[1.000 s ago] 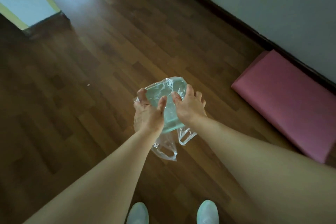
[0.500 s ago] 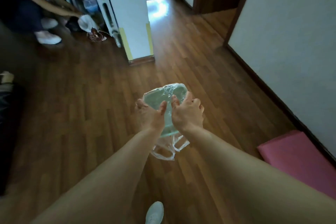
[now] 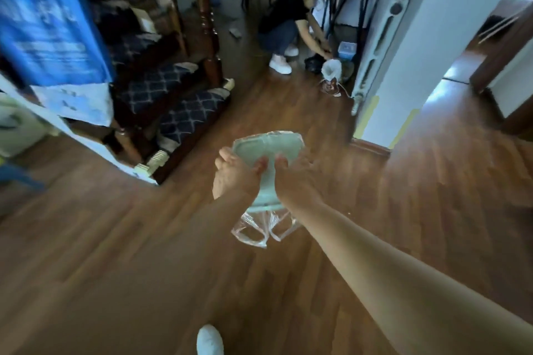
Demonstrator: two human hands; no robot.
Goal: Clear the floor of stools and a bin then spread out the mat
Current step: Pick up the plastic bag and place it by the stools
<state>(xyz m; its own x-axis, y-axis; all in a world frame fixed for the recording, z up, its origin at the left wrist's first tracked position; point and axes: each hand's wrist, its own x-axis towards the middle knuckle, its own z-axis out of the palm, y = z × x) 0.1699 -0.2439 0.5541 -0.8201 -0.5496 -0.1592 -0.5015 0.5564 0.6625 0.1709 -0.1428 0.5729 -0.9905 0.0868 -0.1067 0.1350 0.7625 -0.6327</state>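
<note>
A small pale green bin point(image 3: 266, 150) with a clear plastic liner point(image 3: 261, 229) hanging from it is carried in front of me above the wooden floor point(image 3: 115, 239). My left hand point(image 3: 233, 176) grips its left side and my right hand point(image 3: 297, 176) grips its right side, thumbs on the near face. The bin is tilted, its rim facing away from me. The pink mat and the stools are out of view.
A carpeted wooden staircase point(image 3: 173, 89) rises at the left behind a blue bag point(image 3: 46, 23). A person point(image 3: 288, 29) crouches ahead by a white bag point(image 3: 331, 69). A white wall pillar point(image 3: 409, 66) stands at the right, beside a doorway point(image 3: 476, 66).
My view has swung left, from the pink mat by the wall to the staircase and the crouching person. Both hands keep their hold on the bin, carried along with the turn.
</note>
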